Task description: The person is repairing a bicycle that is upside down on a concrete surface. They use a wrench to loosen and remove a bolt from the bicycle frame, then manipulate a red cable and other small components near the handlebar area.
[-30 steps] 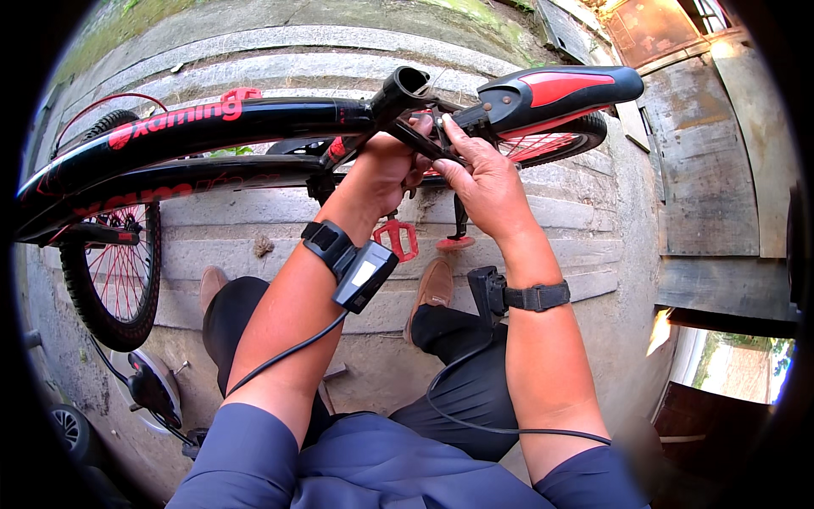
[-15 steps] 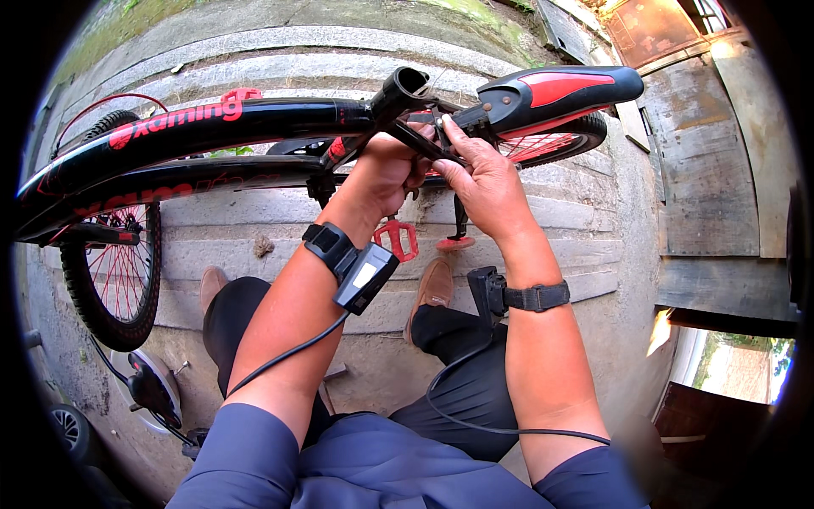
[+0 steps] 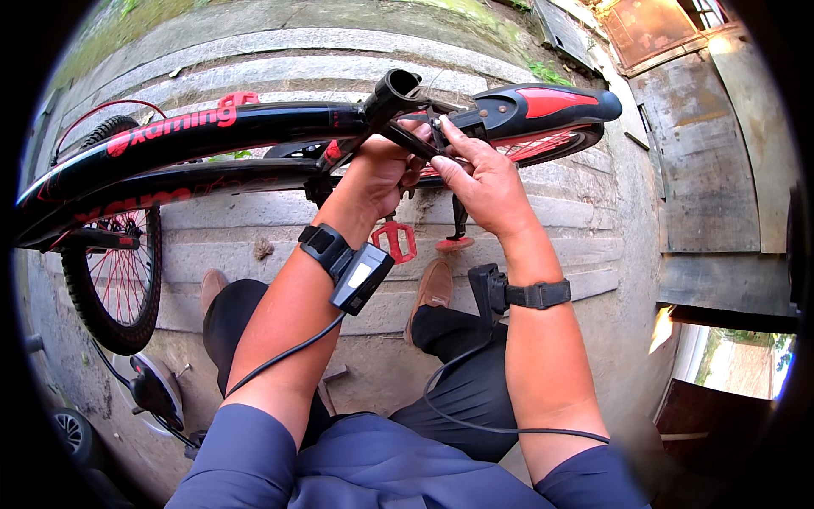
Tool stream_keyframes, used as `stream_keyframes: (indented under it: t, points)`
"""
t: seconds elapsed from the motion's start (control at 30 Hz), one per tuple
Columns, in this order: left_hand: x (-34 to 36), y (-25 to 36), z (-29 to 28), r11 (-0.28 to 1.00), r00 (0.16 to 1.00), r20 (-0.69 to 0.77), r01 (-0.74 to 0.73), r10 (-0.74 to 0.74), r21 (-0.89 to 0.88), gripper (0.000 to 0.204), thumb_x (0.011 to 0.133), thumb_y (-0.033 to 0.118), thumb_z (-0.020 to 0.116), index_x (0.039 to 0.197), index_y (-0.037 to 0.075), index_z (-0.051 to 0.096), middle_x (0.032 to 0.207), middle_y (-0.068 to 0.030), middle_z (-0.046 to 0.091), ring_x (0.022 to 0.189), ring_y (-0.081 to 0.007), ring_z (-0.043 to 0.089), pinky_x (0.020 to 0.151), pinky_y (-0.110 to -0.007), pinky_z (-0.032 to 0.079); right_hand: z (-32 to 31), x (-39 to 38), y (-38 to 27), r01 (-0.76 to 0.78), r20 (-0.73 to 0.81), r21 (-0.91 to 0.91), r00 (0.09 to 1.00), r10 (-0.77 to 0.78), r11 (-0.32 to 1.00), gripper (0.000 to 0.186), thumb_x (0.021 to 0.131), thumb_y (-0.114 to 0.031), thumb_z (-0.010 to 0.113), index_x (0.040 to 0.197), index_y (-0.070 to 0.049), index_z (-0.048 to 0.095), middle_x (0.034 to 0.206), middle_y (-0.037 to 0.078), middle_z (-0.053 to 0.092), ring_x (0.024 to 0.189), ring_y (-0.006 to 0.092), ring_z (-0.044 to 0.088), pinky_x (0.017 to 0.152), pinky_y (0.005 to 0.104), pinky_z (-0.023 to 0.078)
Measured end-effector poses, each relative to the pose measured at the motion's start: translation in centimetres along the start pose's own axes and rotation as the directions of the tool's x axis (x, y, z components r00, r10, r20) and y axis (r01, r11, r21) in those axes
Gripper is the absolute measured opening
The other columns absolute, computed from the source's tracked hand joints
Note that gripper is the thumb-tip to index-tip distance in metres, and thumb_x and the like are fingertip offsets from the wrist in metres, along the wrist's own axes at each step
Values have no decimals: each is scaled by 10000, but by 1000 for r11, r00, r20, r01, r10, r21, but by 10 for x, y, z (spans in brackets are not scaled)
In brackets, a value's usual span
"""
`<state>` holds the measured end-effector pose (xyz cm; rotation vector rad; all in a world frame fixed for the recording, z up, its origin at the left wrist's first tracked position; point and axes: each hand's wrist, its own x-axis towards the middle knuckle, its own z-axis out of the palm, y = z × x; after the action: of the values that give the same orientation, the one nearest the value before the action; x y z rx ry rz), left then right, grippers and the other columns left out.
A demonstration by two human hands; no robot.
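A black bicycle frame (image 3: 246, 125) with red marks stretches across the view, its open seat tube (image 3: 398, 85) holding no saddle. Behind that tube sits a black rear mudguard (image 3: 500, 114) with a red panel, joined by a dark bracket over the rear wheel (image 3: 551, 144). My left hand (image 3: 383, 174) is closed, its fingers reaching behind the tubing below the seat tube; what they grip is hidden. My right hand (image 3: 490, 178) pinches at the bracket by the mudguard's front end, thumb and fingertips close together. The small part between them cannot be made out.
The front wheel (image 3: 114, 280) stands at the left. A red pedal (image 3: 394, 243) and a kickstand (image 3: 459, 222) hang below the frame. At lower left are a round pale object (image 3: 157, 394) and a small wheel (image 3: 75, 433). Wooden boards (image 3: 704, 153) line the right.
The mudguard's rear tip has swung down and a little to the left. Both hands stay at the same spot, with only slight finger shifts.
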<state>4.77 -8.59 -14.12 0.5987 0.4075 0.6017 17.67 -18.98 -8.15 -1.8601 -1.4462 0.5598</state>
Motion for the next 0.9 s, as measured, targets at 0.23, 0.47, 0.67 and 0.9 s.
stream_keyframes:
  t: [0.23, 0.47, 0.67, 0.9]
  points:
    - [2, -2, -6, 999, 1000, -17, 20, -20, 25, 119, 949, 213, 693, 907, 136, 612, 663, 56, 555, 495, -20, 458, 431, -184, 317, 0, 9, -7, -29, -81, -73, 996, 23, 997, 388, 925, -212, 652, 1298, -106, 657, 1009, 180, 701, 914, 327, 688, 832, 371, 528]
    - [-1, 0, -1, 999, 1000, -16, 25, -25, 45, 97, 969, 210, 658, 913, 142, 618, 682, 65, 532, 517, -25, 444, 431, -196, 311, 3, 9, -4, -25, -154, -127, 988, 5, 992, 367, 934, -159, 657, 1278, -34, 663, 926, 93, 721, 742, 111, 630, 683, 275, 511]
    - [-1, 0, 2, 999, 999, -30, 36, -37, -14, 105, 951, 191, 685, 900, 157, 600, 681, 69, 559, 527, -10, 495, 432, -173, 326, 10, 10, -4, -42, -197, -56, 980, 30, 998, 345, 930, -252, 631, 1226, -86, 693, 1084, 203, 705, 997, 338, 700, 852, 383, 545]
    - [-1, 1, 2, 999, 999, -32, 38, -38, 13, 106, 959, 199, 674, 890, 158, 604, 680, 80, 546, 521, -4, 486, 425, -165, 320, 17, 17, -12, -106, -259, 6, 960, 104, 994, 305, 940, -253, 637, 1174, -74, 717, 975, 154, 720, 884, 286, 692, 785, 340, 534]
